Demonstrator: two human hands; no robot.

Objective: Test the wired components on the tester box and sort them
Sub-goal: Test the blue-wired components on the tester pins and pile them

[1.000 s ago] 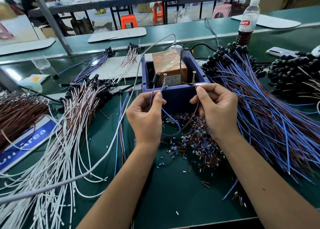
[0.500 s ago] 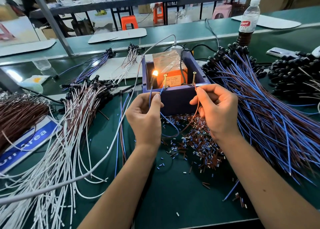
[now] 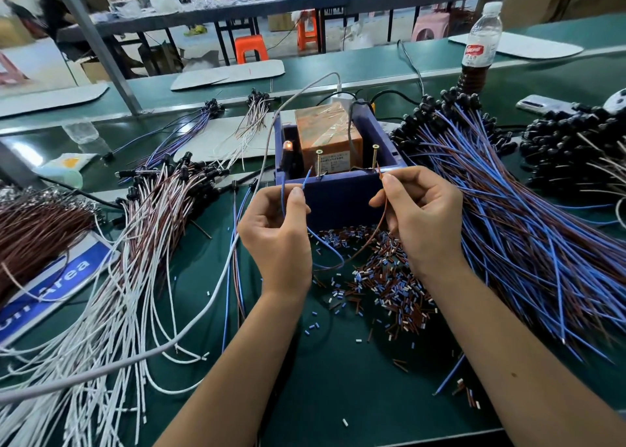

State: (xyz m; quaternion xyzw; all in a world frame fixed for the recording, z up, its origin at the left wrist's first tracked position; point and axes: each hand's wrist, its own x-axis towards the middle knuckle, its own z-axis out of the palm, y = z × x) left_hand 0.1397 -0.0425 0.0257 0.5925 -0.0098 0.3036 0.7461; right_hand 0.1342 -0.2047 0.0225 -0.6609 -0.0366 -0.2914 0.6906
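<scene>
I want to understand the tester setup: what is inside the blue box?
Inside the blue box: an orange taped block, two brass screws standing at the front wall, and a small lit lamp on the left. The box floor and any wiring underneath are hidden by the walls.

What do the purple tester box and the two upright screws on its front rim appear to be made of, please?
The purple tester box looks like matte moulded plastic, uniform in colour with thick walls. The two upright screws look like brass-toned metal, shiny and threaded; the plating is uncertain.
</scene>
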